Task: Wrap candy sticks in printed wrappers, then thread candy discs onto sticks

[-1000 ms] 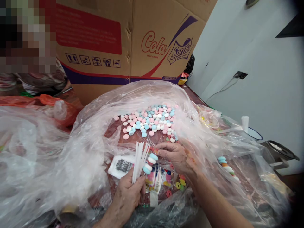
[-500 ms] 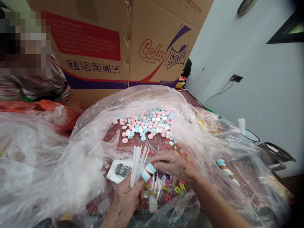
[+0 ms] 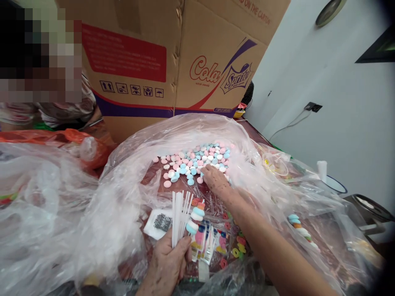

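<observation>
My left hand (image 3: 169, 259) is closed around a bundle of thin white sticks (image 3: 177, 218). Beside them, at the same hand, stands a candy skewer (image 3: 195, 220) threaded with blue and white pieces and an orange piece near its tip. Farther out, my right hand (image 3: 216, 181) reaches to the near edge of a spread of pink, blue and white round candies (image 3: 189, 164). Its fingers are extended down onto them, and no candy shows clearly in its grasp. Small ring candies (image 3: 239, 246) lie below my right forearm, next to a printed packet (image 3: 205, 244).
Crumpled clear plastic (image 3: 101, 213) surrounds the candies. A large cardboard carton (image 3: 145, 53) stands behind. On the right lie a finished-looking candy skewer (image 3: 302, 230) and a metal container (image 3: 370, 209). A person (image 3: 68, 109) sits at the left behind an orange bag (image 3: 101, 152).
My right hand has left the candy skewer and moved forward to the round candies. An orange piece now shows above the blue and white ones. The view has shifted slightly.
</observation>
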Action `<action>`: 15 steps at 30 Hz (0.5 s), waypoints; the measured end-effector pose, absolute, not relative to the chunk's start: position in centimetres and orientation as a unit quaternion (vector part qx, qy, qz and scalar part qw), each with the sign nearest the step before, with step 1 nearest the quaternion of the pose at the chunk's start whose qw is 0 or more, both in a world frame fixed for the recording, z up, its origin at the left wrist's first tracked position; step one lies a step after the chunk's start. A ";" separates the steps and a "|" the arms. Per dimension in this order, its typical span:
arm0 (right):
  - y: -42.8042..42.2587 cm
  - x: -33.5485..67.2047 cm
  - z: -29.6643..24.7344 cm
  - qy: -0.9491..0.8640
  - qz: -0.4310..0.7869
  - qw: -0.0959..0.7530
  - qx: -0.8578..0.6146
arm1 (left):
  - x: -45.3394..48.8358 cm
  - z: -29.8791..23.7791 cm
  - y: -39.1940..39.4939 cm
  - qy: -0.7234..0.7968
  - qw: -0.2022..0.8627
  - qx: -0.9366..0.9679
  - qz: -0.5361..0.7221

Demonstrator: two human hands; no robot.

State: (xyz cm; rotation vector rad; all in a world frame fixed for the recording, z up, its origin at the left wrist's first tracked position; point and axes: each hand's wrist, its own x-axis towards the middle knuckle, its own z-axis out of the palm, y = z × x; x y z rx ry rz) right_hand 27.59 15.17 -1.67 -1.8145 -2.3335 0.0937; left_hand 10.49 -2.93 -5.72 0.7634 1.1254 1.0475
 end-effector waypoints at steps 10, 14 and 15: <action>14.4 28.0 -2.7 -0.818 0.035 0.077 -0.569 | 10.6 -5.1 -2.9 0.508 0.649 0.328 0.461; 14.0 27.3 -2.6 -0.833 0.033 0.051 -0.549 | 10.5 -5.0 -3.0 0.511 0.649 0.327 0.459; 14.0 27.2 -2.5 -0.836 0.036 0.046 -0.546 | 10.5 -5.1 -3.1 0.510 0.649 0.327 0.460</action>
